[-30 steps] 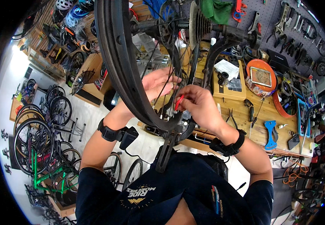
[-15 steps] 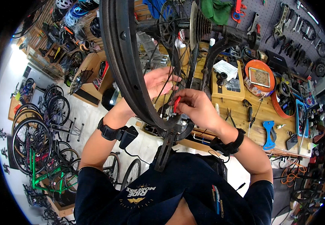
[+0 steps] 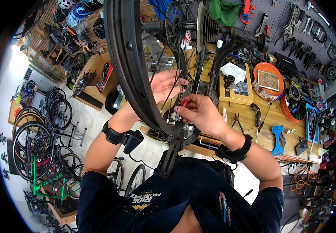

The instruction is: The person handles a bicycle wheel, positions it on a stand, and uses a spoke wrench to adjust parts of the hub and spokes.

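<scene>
A bicycle wheel with a black rim [image 3: 126, 58] stands upright in a dark truing stand [image 3: 223, 54], its cassette [image 3: 206, 29] at the hub. My right hand [image 3: 202, 114] pinches a small red spoke wrench [image 3: 184, 103] at the spokes, close to the lower part of the rim; the fingers cover most of it. On the far side of the rim, my left hand [image 3: 166, 84] has its fingers stretched out beside the spokes, and the rim hides part of the wrist. Nothing shows in the left hand.
On the wooden bench [image 3: 245, 120] to the right lie pliers [image 3: 237, 121], a screwdriver [image 3: 258, 118], a blue tool [image 3: 278, 139] and a yellow box [image 3: 235, 95]. Farther back is an orange round container [image 3: 268, 70]. Bicycles [image 3: 44, 155] stand at the left; tools hang on a pegboard [image 3: 280, 19].
My right hand has turned the red spoke wrench, so less of it shows between the fingers. The rim has shifted slightly. My left hand stays nearly still.
</scene>
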Demonstrator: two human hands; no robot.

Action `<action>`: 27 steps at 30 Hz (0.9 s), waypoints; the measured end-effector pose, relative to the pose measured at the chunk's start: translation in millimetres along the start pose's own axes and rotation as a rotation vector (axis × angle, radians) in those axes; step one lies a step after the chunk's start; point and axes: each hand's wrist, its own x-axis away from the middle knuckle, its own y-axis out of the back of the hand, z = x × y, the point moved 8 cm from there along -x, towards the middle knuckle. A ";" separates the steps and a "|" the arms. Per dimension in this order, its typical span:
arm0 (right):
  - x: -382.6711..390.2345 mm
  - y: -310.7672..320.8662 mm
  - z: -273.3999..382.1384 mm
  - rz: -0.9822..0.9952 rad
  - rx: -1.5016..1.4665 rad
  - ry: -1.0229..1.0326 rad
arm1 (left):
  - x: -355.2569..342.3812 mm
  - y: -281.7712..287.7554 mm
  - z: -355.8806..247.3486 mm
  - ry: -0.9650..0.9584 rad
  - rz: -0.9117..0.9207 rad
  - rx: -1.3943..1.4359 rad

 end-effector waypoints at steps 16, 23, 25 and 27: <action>-10.4 -17.7 21.2 0.523 -0.299 -0.041 | 3.9 1.8 -5.7 -0.065 -0.004 -0.124; -4.9 8.1 33.5 0.258 0.272 0.207 | 15.4 5.1 31.1 0.303 0.165 -0.583; 1.0 9.2 44.9 0.223 0.350 0.207 | 13.7 -5.4 24.7 0.305 0.150 -0.575; 4.8 17.4 51.1 0.308 0.405 0.241 | 9.7 -12.8 17.8 0.271 0.116 -0.613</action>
